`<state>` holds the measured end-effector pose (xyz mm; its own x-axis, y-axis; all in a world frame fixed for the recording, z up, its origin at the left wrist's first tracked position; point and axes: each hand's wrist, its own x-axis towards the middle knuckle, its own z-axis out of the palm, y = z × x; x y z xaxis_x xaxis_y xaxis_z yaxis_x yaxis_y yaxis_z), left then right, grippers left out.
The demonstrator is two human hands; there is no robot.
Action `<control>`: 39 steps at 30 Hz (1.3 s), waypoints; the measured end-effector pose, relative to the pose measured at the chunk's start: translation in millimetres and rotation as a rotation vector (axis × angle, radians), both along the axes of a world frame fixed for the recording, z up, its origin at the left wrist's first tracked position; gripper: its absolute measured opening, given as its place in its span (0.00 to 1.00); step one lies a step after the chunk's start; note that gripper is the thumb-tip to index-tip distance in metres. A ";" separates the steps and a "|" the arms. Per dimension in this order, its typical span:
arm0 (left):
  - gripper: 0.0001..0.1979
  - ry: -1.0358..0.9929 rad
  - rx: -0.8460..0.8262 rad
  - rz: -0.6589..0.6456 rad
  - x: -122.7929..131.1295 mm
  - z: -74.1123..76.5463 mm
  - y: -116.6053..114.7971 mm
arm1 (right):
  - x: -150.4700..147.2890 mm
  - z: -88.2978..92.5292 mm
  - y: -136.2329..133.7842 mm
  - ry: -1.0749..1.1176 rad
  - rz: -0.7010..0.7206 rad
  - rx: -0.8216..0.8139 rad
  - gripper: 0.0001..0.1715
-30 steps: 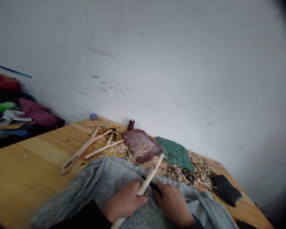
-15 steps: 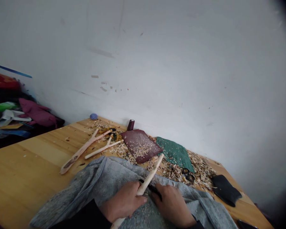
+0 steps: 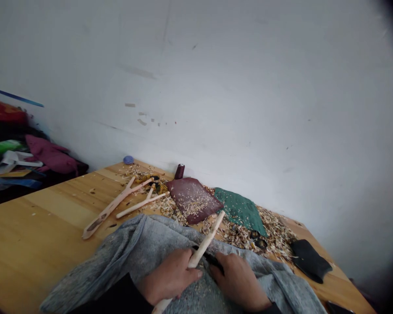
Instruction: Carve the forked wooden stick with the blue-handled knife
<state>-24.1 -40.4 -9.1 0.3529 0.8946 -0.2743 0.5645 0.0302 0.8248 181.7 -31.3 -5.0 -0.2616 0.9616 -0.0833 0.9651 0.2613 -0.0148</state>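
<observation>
A peeled pale stick (image 3: 210,237) slants up and away from me over a grey cloth (image 3: 157,235). My left hand (image 3: 170,274) is wrapped around its lower part, and the stick's near end comes out below the palm. To the right of the stick, my right hand (image 3: 237,277) is closed on the black handle of a knife (image 3: 212,260). The knife lies crosswise against the stick just above my left thumb; most of its blade is hidden behind the wood. Small shavings are scattered on the cloth under my hands.
Two peeled forked sticks (image 3: 113,207) lie on the wooden table (image 3: 36,231) to the left. Behind the cloth are a maroon sheet (image 3: 193,198), a green cloth (image 3: 240,209), a thread spool (image 3: 180,171) and heaped wood shavings (image 3: 278,235). A black flat piece (image 3: 309,259) is at right.
My right hand has shifted very slightly to the right with the knife. My left hand and the stick stay almost where they were.
</observation>
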 end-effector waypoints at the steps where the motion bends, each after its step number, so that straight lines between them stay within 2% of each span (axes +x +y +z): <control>1: 0.09 0.004 -0.003 -0.005 -0.3 -0.1 0.4 | 1.4 1.0 1.7 -0.004 -0.042 0.014 0.15; 4: 0.10 0.028 -0.004 -0.009 -0.7 1.7 1.0 | 10.1 2.4 9.5 -0.034 -0.220 0.063 0.17; 6: 0.10 0.044 0.006 -0.007 -0.6 4.2 0.5 | 13.5 1.7 12.1 -0.061 -0.274 0.074 0.18; 8: 0.10 0.045 0.008 0.006 -0.3 6.8 -0.6 | 11.0 0.3 9.7 -0.076 -0.225 0.057 0.18; 11: 0.08 0.022 -0.010 0.011 0.5 9.2 -2.0 | -0.9 -0.7 0.1 -0.046 -0.050 0.036 0.15; 13: 0.07 0.002 -0.016 0.008 0.8 9.6 -2.4 | -7.6 0.0 -4.8 -0.010 0.011 0.045 0.16; 15: 0.07 -0.001 -0.012 0.009 0.7 9.1 -2.4 | -8.2 1.3 -4.7 0.000 -0.014 0.055 0.18; 20: 0.10 0.022 0.009 -0.005 -0.6 5.9 -1.2 | 11.6 2.0 10.1 -0.061 -0.245 0.094 0.23; 22: 0.10 0.018 0.000 0.001 -0.6 4.4 -0.7 | 15.0 1.1 12.0 -0.084 -0.284 0.086 0.23; 24: 0.10 0.021 -0.007 0.009 -0.4 3.4 -0.3 | 10.7 0.4 8.7 -0.088 -0.227 0.063 0.21; 27: 0.09 0.016 -0.001 0.006 0.1 3.3 -0.1 | -2.9 0.8 -0.4 -0.051 -0.048 0.040 0.19; 29: 0.08 0.007 0.002 -0.003 0.0 3.8 -0.1 | -8.0 2.3 -3.0 -0.026 -0.002 0.035 0.18; 31: 0.08 0.006 -0.006 -0.010 -0.2 4.8 -0.4 | -5.8 3.8 -0.4 -0.024 -0.051 0.048 0.19; 36: 0.10 0.033 0.008 0.006 -0.7 7.1 -1.0 | 11.9 3.9 13.1 -0.095 -0.283 0.079 0.22; 39: 0.11 0.042 -0.011 0.003 -0.7 7.3 -0.8 | 9.0 1.9 9.7 -0.102 -0.216 0.050 0.20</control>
